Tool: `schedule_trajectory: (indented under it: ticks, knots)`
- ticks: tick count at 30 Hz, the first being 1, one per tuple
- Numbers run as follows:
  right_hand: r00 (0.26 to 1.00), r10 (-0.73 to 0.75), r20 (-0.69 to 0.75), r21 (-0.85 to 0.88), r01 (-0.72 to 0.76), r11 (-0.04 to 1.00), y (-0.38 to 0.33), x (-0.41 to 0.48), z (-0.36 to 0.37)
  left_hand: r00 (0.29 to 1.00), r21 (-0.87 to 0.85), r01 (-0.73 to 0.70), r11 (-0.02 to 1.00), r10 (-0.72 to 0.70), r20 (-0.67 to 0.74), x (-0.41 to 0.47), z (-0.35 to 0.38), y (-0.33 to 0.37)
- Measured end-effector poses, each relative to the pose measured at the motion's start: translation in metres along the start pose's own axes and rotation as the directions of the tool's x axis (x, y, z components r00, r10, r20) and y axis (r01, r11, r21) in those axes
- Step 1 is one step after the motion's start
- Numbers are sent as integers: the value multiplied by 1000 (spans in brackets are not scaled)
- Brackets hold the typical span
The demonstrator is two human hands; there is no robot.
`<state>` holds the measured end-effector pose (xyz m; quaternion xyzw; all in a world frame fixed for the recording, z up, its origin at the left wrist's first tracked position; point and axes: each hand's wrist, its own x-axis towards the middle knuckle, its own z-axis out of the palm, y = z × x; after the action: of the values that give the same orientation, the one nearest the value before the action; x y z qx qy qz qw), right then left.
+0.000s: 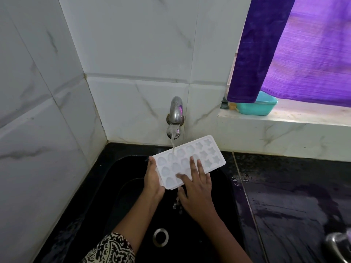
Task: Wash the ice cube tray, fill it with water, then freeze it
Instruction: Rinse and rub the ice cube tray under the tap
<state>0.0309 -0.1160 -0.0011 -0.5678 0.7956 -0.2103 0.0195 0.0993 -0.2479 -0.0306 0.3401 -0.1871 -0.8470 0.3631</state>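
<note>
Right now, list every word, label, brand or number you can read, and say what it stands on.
No text can be read.
The ice cube tray shows only moulded shapes; the tap and the teal tub bear no visible lettering; the sleeve carries a pattern, not words.

The ice cube tray [204,155] is over the sink [131,168], just below the tap [175,114] on the back wall. The left hand [152,179] grips its left end, and the right hand [197,188] lies flat on its near side. The drain [160,237] sits nearer, in the sink floor. The counter [294,196] runs to the right of the sink. Behind the counter is a ledge [296,120] bearing a tub [256,108], with a curtain [303,50] hanging above.
</note>
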Motion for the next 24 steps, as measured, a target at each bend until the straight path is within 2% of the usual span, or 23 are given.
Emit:
schedule_trajectory:
  ticks: [3, 7, 12, 17, 20, 22, 24]
  knots:
    - [996, -75, 50, -37, 77, 996, -2, -3, 5, 1000, -4, 3, 1000, -3, 1, -1, 3, 0]
    - [998, -50, 37, -73, 52, 996, -2, 3, 11, 1000, -33, -9, 999, 10, 5, 1, 4, 0]
    - [984, -119, 136, -40, 125, 991, -4, 9, 20, 1000, -92, 5, 996, -3, 16, 1, 6, 2]
    - [991, -127, 46, -131, 132, 983, -9, 15, 19, 999, -80, 33, 996, -30, 44, -2, 6, -3]
    - [980, -174, 102, -148, 188, 971, -6, 9, 25, 1000, -69, -8, 998, 8, 5, 4, 1, 0]
    - [984, -145, 105, -150, 160, 976, 1, 11, 23, 1000, -73, -18, 997, 18, 9, 6, -2, -2]
    - [994, -101, 43, -153, 106, 983, -3, 14, 21, 999, -50, -26, 998, 27, 17, 8, -2, -4]
